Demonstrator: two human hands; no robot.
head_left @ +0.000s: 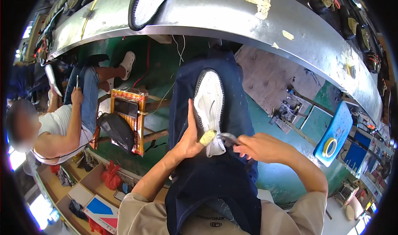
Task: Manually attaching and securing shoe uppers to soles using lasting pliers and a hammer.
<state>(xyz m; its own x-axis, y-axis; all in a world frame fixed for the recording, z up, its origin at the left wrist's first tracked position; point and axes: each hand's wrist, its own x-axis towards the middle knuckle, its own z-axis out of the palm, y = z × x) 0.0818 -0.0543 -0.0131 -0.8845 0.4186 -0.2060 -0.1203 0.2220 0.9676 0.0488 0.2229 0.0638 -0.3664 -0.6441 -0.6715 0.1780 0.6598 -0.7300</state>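
A white shoe (pixel 209 102) with a dark stitched rim lies across my lap, its toe pointing away and its narrow heel end near me. My left hand (pixel 188 141) grips its left side, fingers along the edge; the thumb, wrapped in yellow tape, presses on the heel part. In my right hand (pixel 257 147) is a pair of metal pincers (pixel 227 138), whose curved head touches or nearly touches the shoe beside that thumb. My fingers hide most of the handle.
A metal bench (pixel 199 15) curves across the far side, another white shoe (pixel 146 7) on it. A stool with a black pouch (pixel 117 129) stands left, near a seated co-worker (pixel 62 123). At right, a blue board (pixel 334 131) carries a tape roll (pixel 329 147).
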